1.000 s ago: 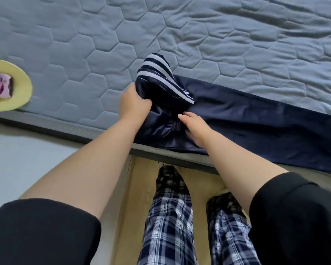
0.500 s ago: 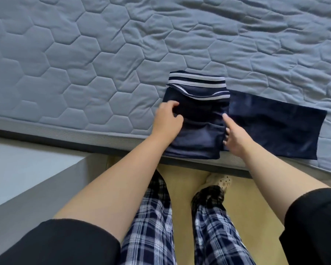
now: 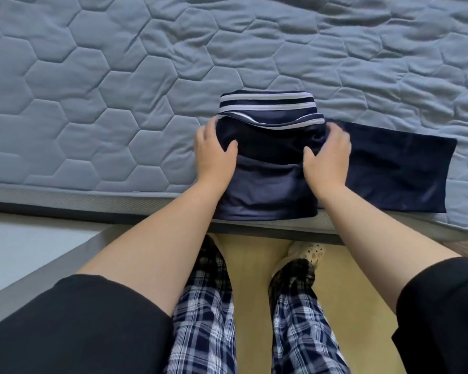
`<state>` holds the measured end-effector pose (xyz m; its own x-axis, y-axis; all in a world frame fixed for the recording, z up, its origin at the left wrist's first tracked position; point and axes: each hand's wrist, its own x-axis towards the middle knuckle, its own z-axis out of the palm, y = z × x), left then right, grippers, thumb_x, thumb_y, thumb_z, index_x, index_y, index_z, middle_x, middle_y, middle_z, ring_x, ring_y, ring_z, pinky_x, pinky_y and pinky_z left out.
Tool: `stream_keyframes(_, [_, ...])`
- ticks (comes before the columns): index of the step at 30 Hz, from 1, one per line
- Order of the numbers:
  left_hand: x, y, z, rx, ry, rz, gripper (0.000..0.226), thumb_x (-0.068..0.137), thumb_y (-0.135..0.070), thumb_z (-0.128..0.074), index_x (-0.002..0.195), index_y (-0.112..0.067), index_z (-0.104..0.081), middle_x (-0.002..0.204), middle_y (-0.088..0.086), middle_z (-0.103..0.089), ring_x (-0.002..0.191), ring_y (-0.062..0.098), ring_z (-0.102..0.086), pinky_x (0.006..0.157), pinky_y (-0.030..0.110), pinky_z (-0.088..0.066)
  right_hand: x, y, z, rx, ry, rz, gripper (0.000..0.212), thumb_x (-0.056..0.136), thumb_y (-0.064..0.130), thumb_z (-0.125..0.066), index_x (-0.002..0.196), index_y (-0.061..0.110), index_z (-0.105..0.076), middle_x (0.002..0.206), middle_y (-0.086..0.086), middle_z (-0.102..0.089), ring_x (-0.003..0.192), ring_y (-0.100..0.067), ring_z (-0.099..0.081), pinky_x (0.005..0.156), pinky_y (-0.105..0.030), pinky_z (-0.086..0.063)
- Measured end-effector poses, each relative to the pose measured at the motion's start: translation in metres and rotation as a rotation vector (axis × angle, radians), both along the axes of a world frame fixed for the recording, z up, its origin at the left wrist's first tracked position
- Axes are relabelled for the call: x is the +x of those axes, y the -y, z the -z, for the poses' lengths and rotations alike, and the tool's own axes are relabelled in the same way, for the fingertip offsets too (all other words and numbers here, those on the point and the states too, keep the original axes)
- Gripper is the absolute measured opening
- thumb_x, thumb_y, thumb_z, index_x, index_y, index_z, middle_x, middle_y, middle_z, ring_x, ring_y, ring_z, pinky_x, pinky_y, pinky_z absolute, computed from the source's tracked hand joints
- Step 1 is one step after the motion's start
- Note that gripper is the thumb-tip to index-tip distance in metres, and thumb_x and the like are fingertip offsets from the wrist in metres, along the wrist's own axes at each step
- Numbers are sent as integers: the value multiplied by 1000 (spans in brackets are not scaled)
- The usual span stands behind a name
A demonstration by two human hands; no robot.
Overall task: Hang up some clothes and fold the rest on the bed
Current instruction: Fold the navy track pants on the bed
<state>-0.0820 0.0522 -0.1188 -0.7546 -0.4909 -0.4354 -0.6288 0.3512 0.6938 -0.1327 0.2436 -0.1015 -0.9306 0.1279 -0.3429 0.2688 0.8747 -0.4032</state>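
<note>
right hand (image 3: 327, 160) fingertips motion-blurred at the navy garment (image 3: 265, 190) edge — grip unclear. left hand (image 3: 214, 155) underside hidden, same story. bed (image 3: 92, 90) runs off top, left, right edges; black sleeves (image 3: 79, 327) off the bottom.
</note>
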Motion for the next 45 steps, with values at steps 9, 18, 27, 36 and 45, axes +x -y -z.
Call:
stream_keyframes(9, [-56,37,-2,-354,-29,552,26,88,-20,-63,112,-11,-65,116,13,-54,113,30,-45,94,35,-36,-53,37,4,-66,-66,-478,13,83,16,-66,84,4,-66,98,-12,-59,103,-30,-50,86,-38,-39])
stream_keyframes(18, [-117,51,-1,-144,197,636,23,89,-29,-62,91,-8,-71,98,13,-68,90,22,-58,68,25,-35,-108,18,8,-25,263,-346,39,82,38,-69,63,10,-51,60,-8,-42,62,-21,-40,55,-31,-29])
stream_keyframes(27, [-43,4,30,90,274,-249,44,86,-49,-61,107,-12,-48,113,10,-60,106,30,-56,85,34,-39,-34,9,23,2,-127,355,27,82,28,-69,94,12,-51,105,-9,-55,102,-28,-51,85,-31,-35])
stream_keyframes(36, [-17,17,25,206,243,33,26,73,-14,-73,96,-17,-60,89,-1,-65,83,17,-58,66,20,-39,40,19,24,-13,154,230,53,95,19,-49,145,11,-35,151,-13,-27,138,-29,-24,111,-41,-25])
stream_keyframes(45, [-4,109,-2,-12,182,-114,10,72,-6,-63,78,-14,-59,75,3,-64,71,21,-56,64,24,-44,43,99,23,-390,481,79,66,95,19,-48,152,17,-15,160,-14,-3,147,-24,-6,117,-32,-10])
